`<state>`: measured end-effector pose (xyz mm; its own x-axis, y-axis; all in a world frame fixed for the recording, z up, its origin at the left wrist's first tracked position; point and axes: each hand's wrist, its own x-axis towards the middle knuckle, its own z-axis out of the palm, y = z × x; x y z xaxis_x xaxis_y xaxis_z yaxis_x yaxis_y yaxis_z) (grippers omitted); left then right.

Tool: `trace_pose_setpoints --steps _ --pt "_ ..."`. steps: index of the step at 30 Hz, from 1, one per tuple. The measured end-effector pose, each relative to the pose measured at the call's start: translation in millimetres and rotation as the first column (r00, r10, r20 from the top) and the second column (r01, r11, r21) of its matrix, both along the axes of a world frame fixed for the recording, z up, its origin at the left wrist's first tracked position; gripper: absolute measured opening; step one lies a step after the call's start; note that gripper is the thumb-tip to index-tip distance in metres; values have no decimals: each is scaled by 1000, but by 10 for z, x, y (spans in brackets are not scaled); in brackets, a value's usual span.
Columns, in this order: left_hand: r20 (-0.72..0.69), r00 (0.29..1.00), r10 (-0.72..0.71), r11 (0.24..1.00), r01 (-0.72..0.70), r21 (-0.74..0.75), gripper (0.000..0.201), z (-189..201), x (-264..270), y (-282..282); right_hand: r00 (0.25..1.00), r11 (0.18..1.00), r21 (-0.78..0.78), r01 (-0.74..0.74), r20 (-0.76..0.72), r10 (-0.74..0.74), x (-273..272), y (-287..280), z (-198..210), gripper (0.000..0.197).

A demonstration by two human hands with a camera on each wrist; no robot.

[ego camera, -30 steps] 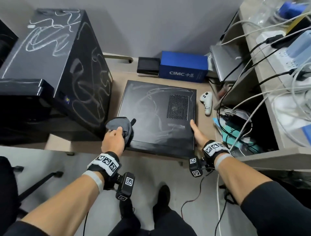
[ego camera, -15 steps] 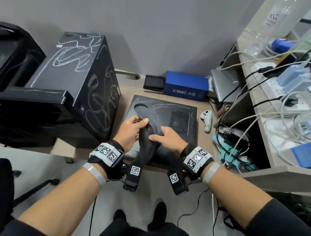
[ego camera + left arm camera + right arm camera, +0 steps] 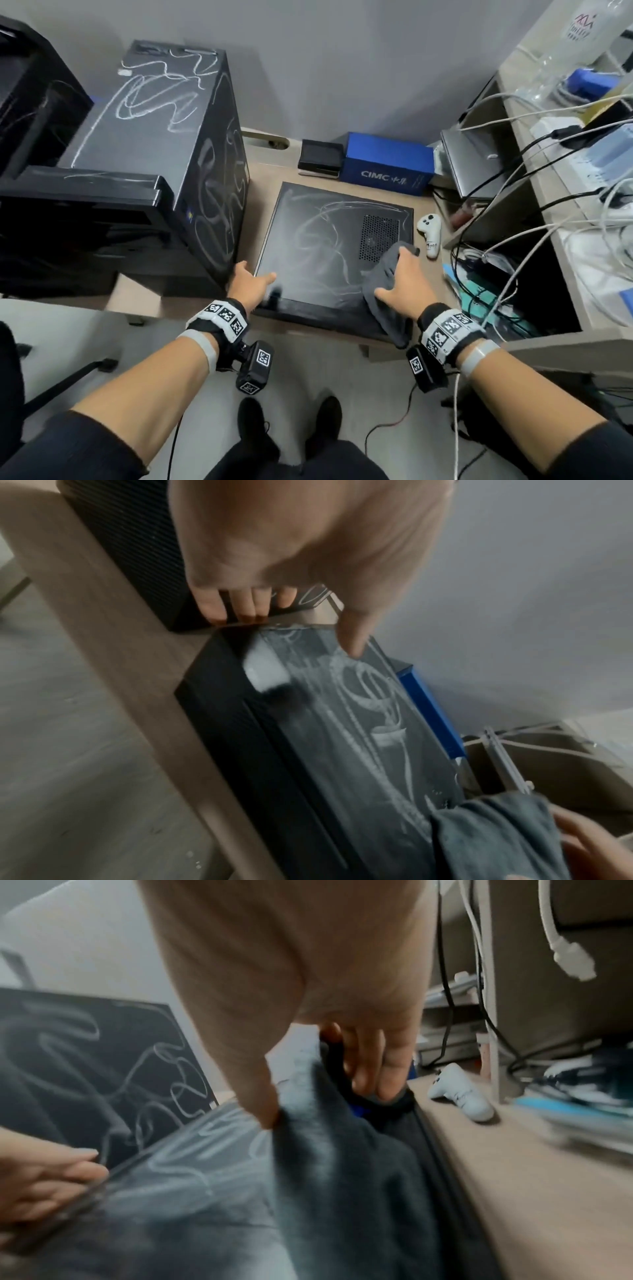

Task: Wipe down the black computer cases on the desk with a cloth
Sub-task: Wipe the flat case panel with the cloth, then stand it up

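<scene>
A flat black case (image 3: 318, 246) streaked with white dust lies on the desk, and a tall black tower case (image 3: 154, 120) with similar scribbles stands to its left. My right hand (image 3: 397, 274) grips a bunched grey cloth (image 3: 383, 308) on the flat case's near-right part, by the vent grille. In the right wrist view my right hand (image 3: 318, 1102) has its thumb and curled fingers on the cloth (image 3: 342, 1191). My left hand (image 3: 255, 274) rests on the flat case's near-left corner, thumb on top. In the left wrist view my left hand (image 3: 301, 631) points its fingers down the case's (image 3: 342, 750) left side.
A blue box (image 3: 387, 168) and a small black device (image 3: 320, 157) sit behind the flat case. A white controller (image 3: 430, 234) lies just right of it. Shelves with many cables (image 3: 513, 212) crowd the right side. The desk's front edge (image 3: 137, 301) is close to my wrists.
The cloth passed from my left hand to my right, through a moment when both held it above the case. The right hand now has it at the near right; the left moved to the near-left corner.
</scene>
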<state>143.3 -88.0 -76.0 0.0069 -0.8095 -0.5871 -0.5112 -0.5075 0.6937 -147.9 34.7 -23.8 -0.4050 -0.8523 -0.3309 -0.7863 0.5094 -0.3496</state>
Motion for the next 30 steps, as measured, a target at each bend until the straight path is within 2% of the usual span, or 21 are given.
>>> trace_pose_setpoints --steps 2,3,5,7,9,11,13,14,16,18,19,20,22,24,25,27,30 --pt "-83 992 -100 992 105 64 127 -188 15 -25 974 989 17 -149 -171 150 -42 56 -93 120" --pt "-92 987 -133 986 141 91 144 -324 33 -54 954 974 51 -221 -195 227 -61 71 -171 122" --pt "-103 974 -200 971 211 111 162 -453 33 -68 932 940 95 -327 -131 337 -85 114 -324 104" --pt "-83 961 -266 954 274 120 158 -419 28 -58 936 939 66 -338 -84 343 -26 126 -424 82" --pt "-193 957 -216 960 244 136 152 -338 68 -65 943 947 64 -316 -90 320 178 93 -489 77" --pt "-348 934 -80 971 151 184 127 -297 69 -60 924 933 73 -353 -125 360 466 -6 -511 78" --pt "-425 905 13 976 80 201 98 -295 52 -89 888 897 62 -439 -123 443 854 -203 -529 78" --pt "-447 894 30 978 67 200 98 -321 54 -102 867 874 41 -485 -114 486 1063 -322 -542 76" --pt "-469 883 6 979 91 183 111 -486 93 -150 829 833 20 -553 -92 552 1428 -527 -582 70" --pt "-472 881 20 970 98 224 121 -1031 170 -263 806 810 12 -586 -91 584 1572 -587 -611 65" --pt "-469 883 35 966 90 242 122 -1139 181 -283 792 797 3 -605 -100 602 1539 -533 -617 63" --pt "-471 881 41 960 96 263 120 -1119 187 -287 774 778 -6 -629 -108 624 1450 -434 -612 61" --pt "-471 880 58 957 86 277 99 -668 93 -182 752 756 -10 -654 -108 650 1171 -116 -607 60" --pt "-433 900 50 972 57 230 79 -296 18 -93 818 823 12 -568 -105 566 832 228 -591 61" --pt "-409 911 50 977 40 209 77 -278 -4 -82 869 874 30 -484 -100 485 648 358 -576 62" --pt "-373 927 39 978 41 203 79 -327 -3 -90 947 951 63 -302 -91 307 321 433 -555 64" --pt "-369 929 33 979 45 199 88 -321 3 -91 987 993 94 -78 -135 91 -25 133 -572 68"
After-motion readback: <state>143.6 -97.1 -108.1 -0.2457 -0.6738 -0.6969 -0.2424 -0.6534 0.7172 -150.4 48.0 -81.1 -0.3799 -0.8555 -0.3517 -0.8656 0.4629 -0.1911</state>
